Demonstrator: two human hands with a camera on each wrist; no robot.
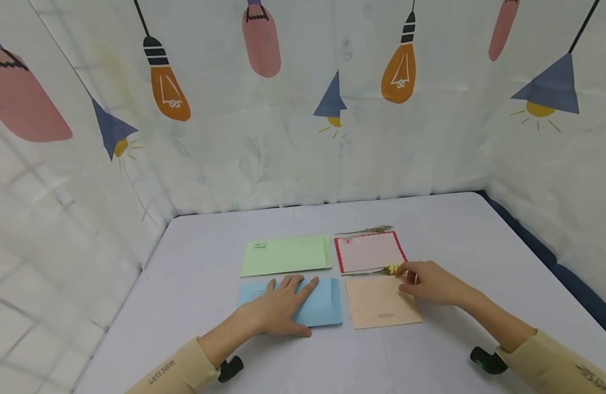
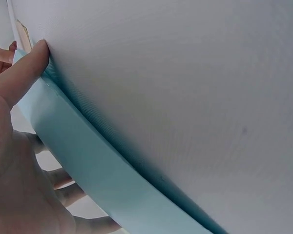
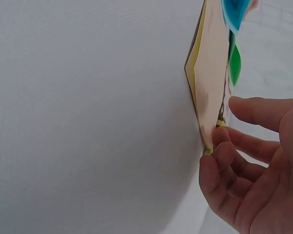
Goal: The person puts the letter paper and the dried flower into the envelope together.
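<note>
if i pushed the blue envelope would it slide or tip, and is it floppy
The blue envelope would probably slide rather than tip, since it lies low and broad on the table. It's likely light, looking like thin paper. It may be somewhat floppy: its edge looks slightly curved in the left wrist view.

The right hand (image 3: 258, 183) curls loosely beside the peach envelope (image 3: 211, 73).

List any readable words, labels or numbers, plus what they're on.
"Lets S", rest of second word unclear: left sleeve.
Right sleeve: lettering, too blurred to read.
Green envelope: boxed print, too small to read.
Blue envelope: boxed print, too faint to read.
</note>
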